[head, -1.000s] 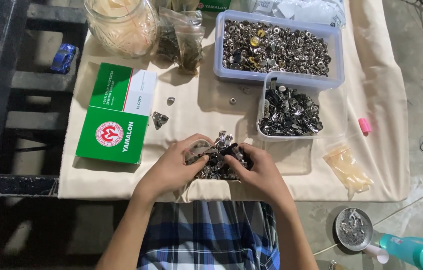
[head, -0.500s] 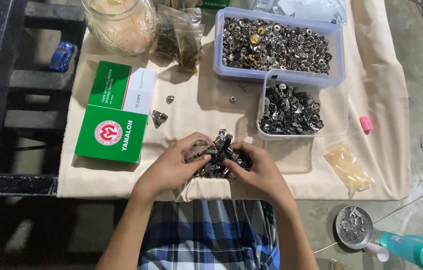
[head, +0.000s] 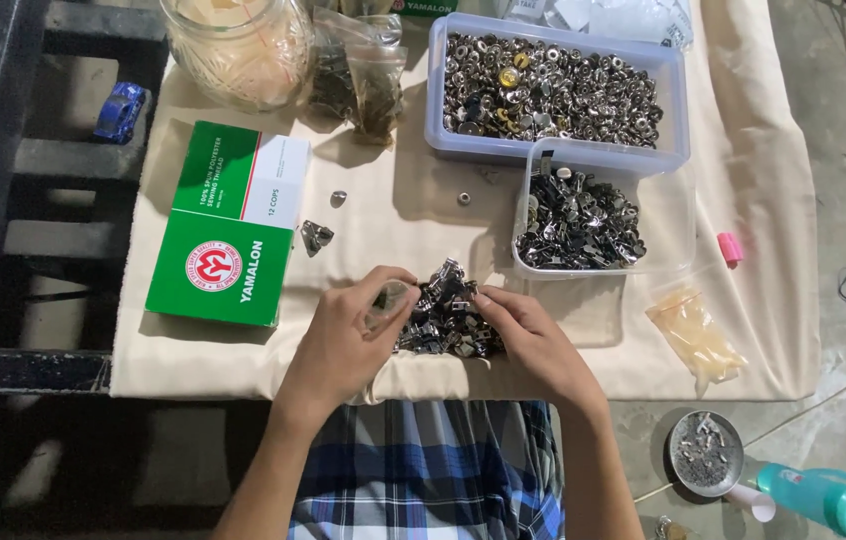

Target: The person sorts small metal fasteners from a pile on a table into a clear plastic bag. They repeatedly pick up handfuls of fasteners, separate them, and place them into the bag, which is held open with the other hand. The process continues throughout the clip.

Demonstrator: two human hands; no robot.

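Near the table's front edge, on a cream cloth (head: pixel 743 200), lies a heap of metal clips (head: pixel 443 320), in the same spot as 1 second ago. Left hand (head: pixel 343 340): curled, pinching a small clear piece at the heap's left, now lifted slightly from it. Right hand (head: pixel 528 335): fingertips closed on the heap's right side. Beyond: 2 tubs, small (head: pixel 663 200) and large (head: pixel 678 110). Left: green box (head: pixel 213 265).

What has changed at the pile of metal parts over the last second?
Little. The left hand has lifted slightly off the pile of metal parts and now pinches a small piece at its fingertips. The right hand stays on the pile's right edge. The green box, both clear tubs and the cloth have not shifted.
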